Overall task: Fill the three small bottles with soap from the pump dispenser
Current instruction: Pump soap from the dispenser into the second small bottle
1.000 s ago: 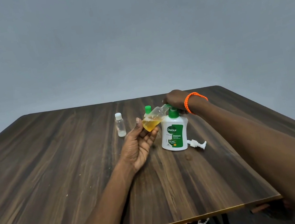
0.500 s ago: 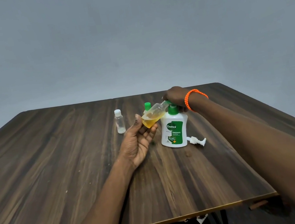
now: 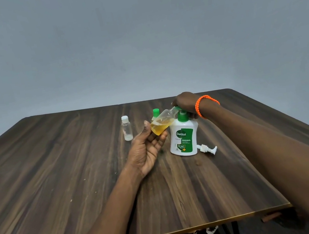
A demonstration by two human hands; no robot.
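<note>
The Dettol dispenser [image 3: 184, 139] was white with a green label and green pump head. Amber soap filled part of the clear tilted bottle [image 3: 161, 124]. The table [image 3: 58, 185] showed dark brown wood grain, the wristband [image 3: 201, 105] bright orange, the wall [image 3: 135, 37] grey-blue.

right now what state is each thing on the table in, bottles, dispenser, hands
tilted clear small bottle: uncapped, part full of yellow soap, neck at the green pump
white Dettol pump dispenser: upright
clear small bottle with white cap: upright, capped, looks empty
small bottle with green cap: capped, mostly hidden
loose white pump head: lying on table
left hand: holds tilted bottle
right hand: on the pump
</note>
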